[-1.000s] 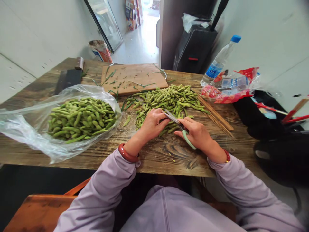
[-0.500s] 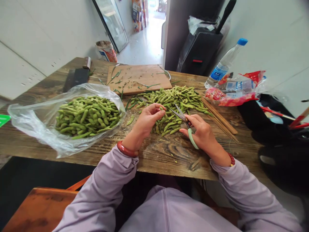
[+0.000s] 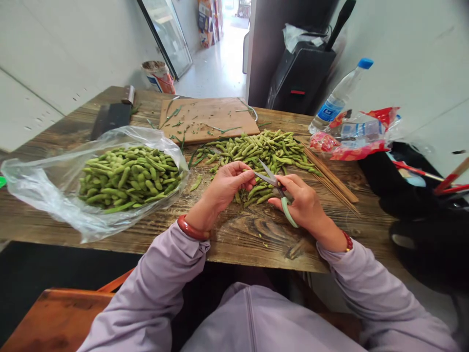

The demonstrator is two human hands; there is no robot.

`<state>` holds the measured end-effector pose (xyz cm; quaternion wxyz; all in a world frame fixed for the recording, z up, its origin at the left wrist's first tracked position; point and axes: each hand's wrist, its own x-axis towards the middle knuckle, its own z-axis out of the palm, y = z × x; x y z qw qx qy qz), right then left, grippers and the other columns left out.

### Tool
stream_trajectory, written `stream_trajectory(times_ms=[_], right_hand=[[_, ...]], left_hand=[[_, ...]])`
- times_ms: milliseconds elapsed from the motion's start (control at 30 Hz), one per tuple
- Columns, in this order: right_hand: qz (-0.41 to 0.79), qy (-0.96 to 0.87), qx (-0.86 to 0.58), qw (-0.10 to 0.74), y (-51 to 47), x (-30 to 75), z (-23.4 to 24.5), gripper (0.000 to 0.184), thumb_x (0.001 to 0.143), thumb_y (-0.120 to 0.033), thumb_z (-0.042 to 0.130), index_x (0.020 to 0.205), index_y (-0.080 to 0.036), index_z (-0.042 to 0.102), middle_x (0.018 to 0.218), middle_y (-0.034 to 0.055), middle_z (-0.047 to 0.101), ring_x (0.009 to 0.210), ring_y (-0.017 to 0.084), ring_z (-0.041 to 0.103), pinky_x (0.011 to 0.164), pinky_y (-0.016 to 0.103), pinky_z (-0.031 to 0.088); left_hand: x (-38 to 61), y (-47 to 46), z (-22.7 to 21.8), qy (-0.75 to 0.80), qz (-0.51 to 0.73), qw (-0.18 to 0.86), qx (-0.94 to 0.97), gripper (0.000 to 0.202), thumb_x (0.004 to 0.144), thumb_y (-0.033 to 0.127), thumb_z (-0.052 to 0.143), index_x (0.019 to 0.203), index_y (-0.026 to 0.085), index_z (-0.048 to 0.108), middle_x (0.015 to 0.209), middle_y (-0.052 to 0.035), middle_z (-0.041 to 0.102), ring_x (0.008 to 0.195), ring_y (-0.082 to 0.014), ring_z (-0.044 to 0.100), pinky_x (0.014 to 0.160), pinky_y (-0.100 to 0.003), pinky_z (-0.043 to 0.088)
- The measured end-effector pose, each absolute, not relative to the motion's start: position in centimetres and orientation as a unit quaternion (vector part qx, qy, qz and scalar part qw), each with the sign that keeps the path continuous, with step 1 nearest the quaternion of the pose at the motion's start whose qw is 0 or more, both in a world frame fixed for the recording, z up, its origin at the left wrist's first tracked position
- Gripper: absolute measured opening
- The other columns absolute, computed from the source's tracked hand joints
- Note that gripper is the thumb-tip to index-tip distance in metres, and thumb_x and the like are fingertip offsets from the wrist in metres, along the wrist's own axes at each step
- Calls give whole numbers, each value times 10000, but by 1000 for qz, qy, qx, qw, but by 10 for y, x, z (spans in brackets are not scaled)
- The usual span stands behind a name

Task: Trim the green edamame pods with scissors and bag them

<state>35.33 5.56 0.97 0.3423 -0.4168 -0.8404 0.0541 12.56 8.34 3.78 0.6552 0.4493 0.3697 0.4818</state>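
Note:
My left hand (image 3: 226,187) pinches a green soybean pod at the near edge of a loose pile of pods (image 3: 256,149) on the wooden table (image 3: 242,234). My right hand (image 3: 303,201) grips scissors (image 3: 275,189) with pale green handles. Their blades are slightly apart and point toward the pod at my left fingertips. To the left lies a clear plastic bag (image 3: 47,190) holding a heap of pods (image 3: 128,176).
A wooden cutting board (image 3: 207,120) with green scraps lies behind the pile, and a dark cleaver (image 3: 112,115) at the far left. Chopsticks (image 3: 331,181), a water bottle (image 3: 339,95), a red and clear packet (image 3: 353,134) and dark bags (image 3: 421,205) crowd the right side.
My left hand took a pod from the pile and drew it back toward the scissors. My right hand brought the blades up to it. The view shifted slightly.

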Motion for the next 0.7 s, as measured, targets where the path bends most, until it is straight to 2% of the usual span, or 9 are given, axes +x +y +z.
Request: stream_trajectory(times_ms=[100,267,467,700], right_hand=[[57,-837,-420,347,55,353,10,531,890,-388,713,1372,-235,551,1129,117,663,955,278,676,839,443,592],[68,-840,-411,348,55,352,11,523,885,-375,723,1358,-224,555,1112,119,665,903,263,675,808,428,598],[62,-840,-412,347,56,353,11,555,870,-388,737,1369,-235,547,1142,122,662,1013,295,674,864,455,591],[74,-842,-402,351,55,352,11,560,873,-409,735,1362,-211,547,1135,132,656,992,289,669,852,451,589]], left_hand=[[127,82,37,380,467,621,502,295,753,371,813,746,137,634,651,0,654,580,-84,566,576,-211,441],[127,82,37,373,466,625,502,294,741,374,819,744,143,637,643,3,646,576,-86,561,571,-212,437],[127,82,38,369,472,646,473,325,709,379,845,756,141,629,648,5,643,590,-89,573,572,-208,443],[128,81,38,363,465,644,487,290,737,354,827,755,136,636,644,7,643,587,-86,566,579,-210,443]])
